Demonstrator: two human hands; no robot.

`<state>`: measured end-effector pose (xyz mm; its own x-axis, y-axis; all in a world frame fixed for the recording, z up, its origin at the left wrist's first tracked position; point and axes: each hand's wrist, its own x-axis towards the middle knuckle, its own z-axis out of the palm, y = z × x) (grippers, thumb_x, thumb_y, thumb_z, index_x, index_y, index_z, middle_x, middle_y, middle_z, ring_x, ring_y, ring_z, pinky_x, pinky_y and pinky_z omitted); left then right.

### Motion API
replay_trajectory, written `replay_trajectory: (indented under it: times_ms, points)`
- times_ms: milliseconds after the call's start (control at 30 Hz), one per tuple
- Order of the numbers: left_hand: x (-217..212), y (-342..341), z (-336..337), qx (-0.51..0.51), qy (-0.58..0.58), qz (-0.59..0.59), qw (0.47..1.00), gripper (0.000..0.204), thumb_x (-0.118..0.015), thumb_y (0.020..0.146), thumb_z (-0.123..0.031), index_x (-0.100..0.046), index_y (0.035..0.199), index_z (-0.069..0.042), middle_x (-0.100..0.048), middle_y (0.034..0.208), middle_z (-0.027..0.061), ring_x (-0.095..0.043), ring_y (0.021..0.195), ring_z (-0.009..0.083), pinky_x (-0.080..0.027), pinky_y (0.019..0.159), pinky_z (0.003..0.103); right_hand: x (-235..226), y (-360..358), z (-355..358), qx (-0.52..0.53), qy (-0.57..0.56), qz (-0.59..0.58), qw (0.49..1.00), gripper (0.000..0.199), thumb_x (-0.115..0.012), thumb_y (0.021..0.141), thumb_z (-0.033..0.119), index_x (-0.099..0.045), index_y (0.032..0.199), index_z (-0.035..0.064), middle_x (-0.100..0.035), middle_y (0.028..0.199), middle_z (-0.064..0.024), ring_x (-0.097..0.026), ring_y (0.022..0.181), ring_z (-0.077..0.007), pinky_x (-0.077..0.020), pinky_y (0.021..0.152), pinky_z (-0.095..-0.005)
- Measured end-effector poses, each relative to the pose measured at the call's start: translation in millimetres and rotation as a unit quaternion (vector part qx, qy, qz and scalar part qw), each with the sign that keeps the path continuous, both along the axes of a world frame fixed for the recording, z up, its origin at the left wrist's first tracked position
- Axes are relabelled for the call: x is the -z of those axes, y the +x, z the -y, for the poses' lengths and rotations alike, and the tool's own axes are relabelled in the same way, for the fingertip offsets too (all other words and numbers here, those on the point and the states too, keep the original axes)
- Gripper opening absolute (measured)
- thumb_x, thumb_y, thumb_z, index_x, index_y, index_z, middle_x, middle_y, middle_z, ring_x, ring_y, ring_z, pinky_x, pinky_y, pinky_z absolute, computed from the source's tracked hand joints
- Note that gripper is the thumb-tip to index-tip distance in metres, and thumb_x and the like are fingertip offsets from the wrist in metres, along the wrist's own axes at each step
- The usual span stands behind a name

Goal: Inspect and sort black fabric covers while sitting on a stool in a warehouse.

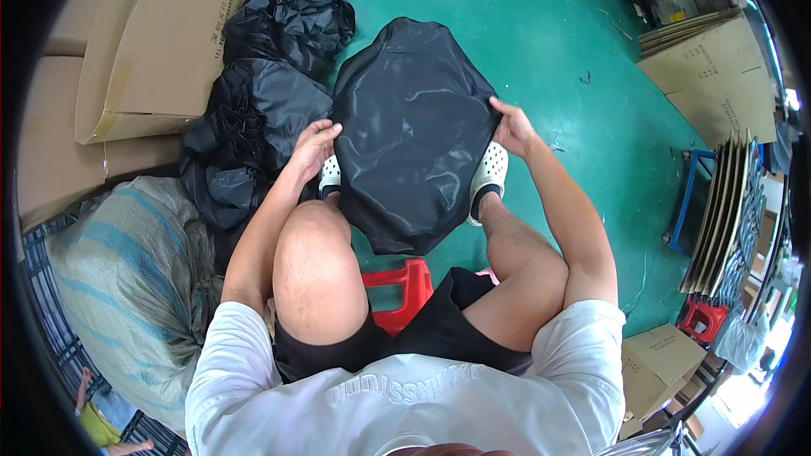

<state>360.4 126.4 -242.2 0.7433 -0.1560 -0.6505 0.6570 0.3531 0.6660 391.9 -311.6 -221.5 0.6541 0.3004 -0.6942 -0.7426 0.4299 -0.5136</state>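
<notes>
A shiny black fabric piece [412, 127], broad and roughly oval with uneven, rounded edges, is spread between my hands above the floor, between my feet. My left hand [316, 145] pinches its left edge between thumb and fingers. On the opposite edge, a bit higher, my right hand [512, 128] grips the fabric, fingertips at the rim. Soft creases run across its surface, and whatever lies under it is hidden. Just left of the piece sits a crumpled heap of similar black fabric [279, 76], reaching down beside my left forearm.
Large cardboard boxes [160, 42] stand at the left, above a bulging striped woven sack [135, 270]. A red stool [404, 295] is beneath me. Along the right stand flattened cardboard [710, 67], a blue-framed cart [688, 203] and a carton [663, 363]. The floor [591, 118] is green.
</notes>
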Motion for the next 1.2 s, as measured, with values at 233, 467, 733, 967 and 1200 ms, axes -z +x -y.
replay_trajectory:
  times_ms: [233, 467, 733, 967, 1200]
  points:
    - [-44, -46, 6, 0.210, -0.116, -0.075, 0.968, 0.046, -0.075, 0.084, -0.012, -0.057, 0.126, -0.006, -0.068, 0.113, 0.0060, -0.066, 0.100, 0.0198, -0.051, 0.089, 0.034, -8, -71, 5, -0.144, 0.012, -0.056, 0.988, 0.041, -0.067, 0.088, 0.021, -0.058, 0.126, 0.0093, -0.064, 0.121, -0.0061, -0.058, 0.114, -0.0208, -0.0419, 0.098, -0.0424]
    - [-59, -40, 8, 0.432, -0.076, -0.163, 0.884, 0.064, -0.081, 0.071, -0.005, -0.055, 0.128, 0.005, -0.065, 0.122, 0.0137, -0.060, 0.113, 0.0272, -0.041, 0.104, 0.040, -11, -100, 22, -0.343, 0.047, -0.074, 0.935, 0.040, -0.077, 0.082, 0.014, -0.064, 0.119, 0.0078, -0.067, 0.115, -0.0062, -0.063, 0.106, -0.0227, -0.0461, 0.095, -0.0407]
    - [-32, -41, 2, 0.399, -0.109, -0.230, 0.881, 0.060, -0.078, 0.071, -0.001, -0.057, 0.127, 0.004, -0.064, 0.124, 0.0139, -0.061, 0.113, 0.0277, -0.043, 0.103, 0.040, 10, -103, 22, -0.376, 0.219, -0.242, 0.867, 0.024, -0.073, 0.086, 0.011, -0.067, 0.102, -0.0049, -0.069, 0.100, -0.0190, -0.064, 0.102, -0.0286, -0.0496, 0.087, -0.0392]
    - [-46, -33, -17, 0.435, -0.174, -0.179, 0.865, 0.058, -0.079, 0.072, -0.003, -0.058, 0.125, 0.002, -0.068, 0.115, 0.0121, -0.064, 0.108, 0.0253, -0.048, 0.097, 0.038, 10, -106, 3, -0.446, 0.153, -0.112, 0.875, 0.016, -0.078, 0.080, 0.010, -0.072, 0.079, -0.0044, -0.071, 0.097, -0.0197, -0.061, 0.111, -0.0289, -0.0476, 0.088, -0.0380]
    - [-114, -10, -4, 0.451, -0.077, -0.152, 0.876, 0.044, -0.076, 0.080, -0.003, -0.060, 0.120, 0.004, -0.067, 0.117, 0.0138, -0.064, 0.109, 0.0240, -0.049, 0.099, 0.040, -60, -108, -34, -0.381, -0.011, -0.126, 0.916, 0.013, -0.077, 0.080, 0.009, -0.065, 0.082, 0.0041, -0.071, 0.088, -0.0109, -0.068, 0.080, -0.0188, -0.0487, 0.066, -0.0291]
